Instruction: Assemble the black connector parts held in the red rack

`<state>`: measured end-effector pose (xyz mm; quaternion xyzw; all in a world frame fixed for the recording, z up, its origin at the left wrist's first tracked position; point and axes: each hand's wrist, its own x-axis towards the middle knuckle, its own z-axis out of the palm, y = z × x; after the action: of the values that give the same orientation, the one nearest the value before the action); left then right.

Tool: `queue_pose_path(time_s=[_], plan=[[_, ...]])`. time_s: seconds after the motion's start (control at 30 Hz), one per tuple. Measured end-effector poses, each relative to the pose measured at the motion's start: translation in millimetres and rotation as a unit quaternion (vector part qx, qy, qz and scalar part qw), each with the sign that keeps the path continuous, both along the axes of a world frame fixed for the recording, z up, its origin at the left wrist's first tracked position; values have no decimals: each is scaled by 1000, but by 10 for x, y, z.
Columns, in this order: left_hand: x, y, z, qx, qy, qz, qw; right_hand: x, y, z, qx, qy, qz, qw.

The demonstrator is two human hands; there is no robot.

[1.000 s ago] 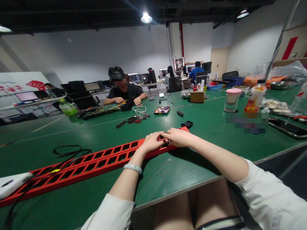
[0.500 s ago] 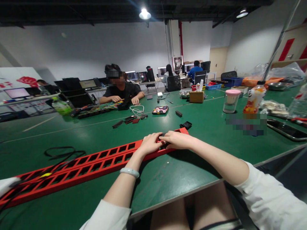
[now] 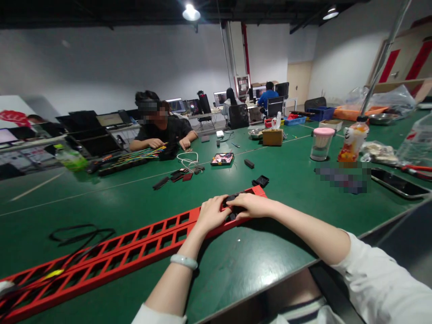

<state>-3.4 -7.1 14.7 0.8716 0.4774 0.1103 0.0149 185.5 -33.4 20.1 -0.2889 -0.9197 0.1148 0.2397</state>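
A long red slotted frame (image 3: 141,245) lies slantwise across the green table in front of me. At its right end, small black plastic parts (image 3: 231,217) sit in the slots, partly covered by my fingers. My left hand (image 3: 213,213) is closed over the frame there, fingertips on the far side against a black part. From the right, my right hand (image 3: 252,206) reaches in with bent fingers pressed on the same black part. The two hands nearly touch. What lies under the fingertips is mostly hidden.
Beyond the frame's right end lies an open black case (image 3: 260,181). Black cables (image 3: 84,234) cross its left part. Dark pieces (image 3: 178,175) and a small box (image 3: 222,159) lie farther back. A pink-lidded cup (image 3: 320,144), bottle (image 3: 353,139) and phone (image 3: 400,182) stand or lie right. A co-worker (image 3: 165,126) sits opposite.
The view has shifted slightly, so the table's things appear a little farther left. Both hands stay at the frame's right end, with more of the black parts showing between them.
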Motion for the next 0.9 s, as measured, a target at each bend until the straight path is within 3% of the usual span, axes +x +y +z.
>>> queue_pose_path(time_s=[0.9], plan=[[-24, -36, 25, -20, -17, 10, 1000, -37, 3, -115, -77, 79, -77, 991]])
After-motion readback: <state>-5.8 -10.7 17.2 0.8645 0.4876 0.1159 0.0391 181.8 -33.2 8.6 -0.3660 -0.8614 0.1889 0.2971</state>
